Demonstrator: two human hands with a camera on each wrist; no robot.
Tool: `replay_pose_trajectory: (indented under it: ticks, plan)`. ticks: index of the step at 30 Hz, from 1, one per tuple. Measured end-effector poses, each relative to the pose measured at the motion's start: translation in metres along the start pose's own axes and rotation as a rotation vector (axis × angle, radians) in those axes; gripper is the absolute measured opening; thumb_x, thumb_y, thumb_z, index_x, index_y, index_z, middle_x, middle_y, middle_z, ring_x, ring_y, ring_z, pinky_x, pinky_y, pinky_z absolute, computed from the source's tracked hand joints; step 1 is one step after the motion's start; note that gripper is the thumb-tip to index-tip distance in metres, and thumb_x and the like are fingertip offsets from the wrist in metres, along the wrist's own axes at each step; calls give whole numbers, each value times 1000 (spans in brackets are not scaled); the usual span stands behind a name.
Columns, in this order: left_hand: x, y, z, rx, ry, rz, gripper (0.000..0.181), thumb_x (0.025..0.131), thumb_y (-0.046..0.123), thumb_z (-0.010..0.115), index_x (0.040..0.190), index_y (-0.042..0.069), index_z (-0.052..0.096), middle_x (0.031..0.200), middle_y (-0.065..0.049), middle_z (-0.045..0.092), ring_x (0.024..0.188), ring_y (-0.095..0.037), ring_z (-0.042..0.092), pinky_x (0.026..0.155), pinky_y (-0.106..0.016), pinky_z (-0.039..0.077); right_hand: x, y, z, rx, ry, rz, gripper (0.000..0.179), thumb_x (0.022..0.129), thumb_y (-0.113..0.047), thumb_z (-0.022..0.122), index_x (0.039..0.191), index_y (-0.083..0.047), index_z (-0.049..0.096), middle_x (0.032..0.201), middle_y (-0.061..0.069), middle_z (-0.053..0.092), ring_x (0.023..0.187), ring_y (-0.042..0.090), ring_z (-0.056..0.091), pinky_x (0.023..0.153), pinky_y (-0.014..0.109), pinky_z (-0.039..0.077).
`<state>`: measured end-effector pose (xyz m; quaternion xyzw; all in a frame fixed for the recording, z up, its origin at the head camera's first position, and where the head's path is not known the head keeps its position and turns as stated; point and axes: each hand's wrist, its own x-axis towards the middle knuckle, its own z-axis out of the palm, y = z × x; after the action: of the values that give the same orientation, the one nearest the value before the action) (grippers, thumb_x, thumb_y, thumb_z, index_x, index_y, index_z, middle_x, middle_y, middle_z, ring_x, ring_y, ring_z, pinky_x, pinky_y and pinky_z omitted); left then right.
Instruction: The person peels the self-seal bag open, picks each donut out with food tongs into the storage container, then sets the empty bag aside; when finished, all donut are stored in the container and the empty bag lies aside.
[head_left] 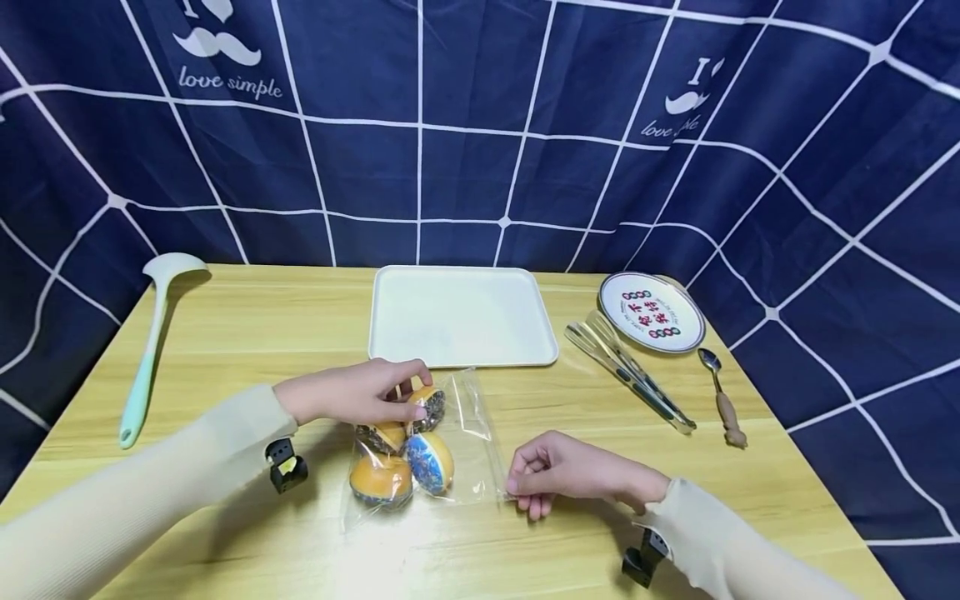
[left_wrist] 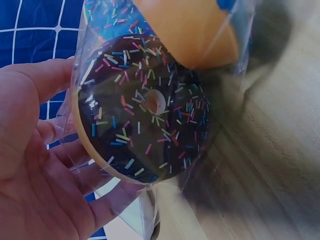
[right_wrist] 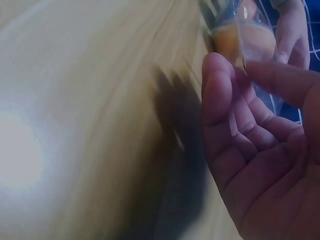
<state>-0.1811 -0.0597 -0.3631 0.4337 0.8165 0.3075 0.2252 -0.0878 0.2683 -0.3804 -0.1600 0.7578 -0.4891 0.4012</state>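
A clear plastic bag [head_left: 472, 425] holds several toy-like doughnuts with orange undersides. My left hand [head_left: 367, 392] grips a chocolate-iced doughnut [left_wrist: 145, 110] with coloured sprinkles through the plastic, at the bag's far side. Beside it in the bag are a blue-iced doughnut [head_left: 429, 462] and another doughnut [head_left: 381, 477] lying orange side up. At the bag's near right corner, my right hand [head_left: 558, 475] pinches the plastic edge between thumb and forefinger. The right wrist view shows these fingertips [right_wrist: 218, 85] close together, with an orange doughnut [right_wrist: 247, 40] beyond them.
Behind the bag lies a white tray [head_left: 461, 317]. To its right are metal tongs [head_left: 630, 371], a plate with red lettering [head_left: 651, 312] and a spoon with a brown handle [head_left: 722, 400]. A ladle with a mint handle [head_left: 150, 358] lies at the left. Blue gridded cloth [head_left: 465, 167] encloses the table.
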Motion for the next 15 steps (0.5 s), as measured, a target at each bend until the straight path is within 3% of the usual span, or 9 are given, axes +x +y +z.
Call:
replay_pose_trajectory:
  ticks: [6, 11, 15]
  plan:
    - [5, -2, 0, -16, 18, -32, 42, 109, 32, 55, 137, 0, 53, 102, -8, 73, 86, -10, 70, 82, -31, 58, 4, -7, -25, -20, 18, 12, 31, 105, -18, 62, 107, 13, 66, 93, 22, 75, 74, 11, 72, 70, 23, 61]
    - [17, -3, -3, 25, 86, -71, 38, 110, 31, 50, 129, 0, 63, 106, -11, 75, 96, -19, 70, 90, -38, 57, 20, -16, -51, -116, 170, -49, 30, 105, -17, 61, 110, 12, 65, 99, 27, 73, 79, 17, 72, 75, 30, 63]
    - [28, 0, -4, 9, 70, -126, 36, 110, 29, 48, 116, 2, 70, 103, -10, 74, 96, -18, 67, 92, -37, 55, 40, -23, -60, -216, 290, -149, 23, 104, -15, 63, 110, 8, 66, 98, 27, 72, 78, 23, 70, 73, 34, 63]
